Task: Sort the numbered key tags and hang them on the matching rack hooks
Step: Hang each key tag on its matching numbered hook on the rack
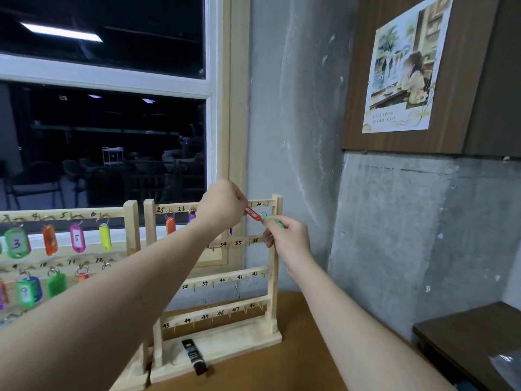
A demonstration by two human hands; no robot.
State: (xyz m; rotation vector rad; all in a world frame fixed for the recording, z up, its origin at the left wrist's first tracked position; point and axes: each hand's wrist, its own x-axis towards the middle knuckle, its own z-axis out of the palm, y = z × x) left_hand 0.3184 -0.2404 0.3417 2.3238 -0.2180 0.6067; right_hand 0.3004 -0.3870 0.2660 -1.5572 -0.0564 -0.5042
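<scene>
Two wooden key racks stand side by side on the table. The right rack (pixel 275 266) carries hooks numbered 25 to 48; the left rack (pixel 131 221) holds several coloured tags. My left hand (pixel 224 204) pinches the ring end of a red key tag (pixel 253 213) at the right rack's top row, beside the hook marked 30. My right hand (pixel 287 238) holds a green key tag (pixel 273 221) by its body, its metal ring just under the 30 hook. An orange tag (pixel 170 225) hangs under 25 and a purple one (pixel 191 218) under 26.
A black marker (pixel 194 356) lies on the right rack's base. The racks stand on a brown table (pixel 296 371) against a window and a concrete wall. A dark side table (pixel 473 340) sits lower right. A poster (pixel 406 66) hangs above.
</scene>
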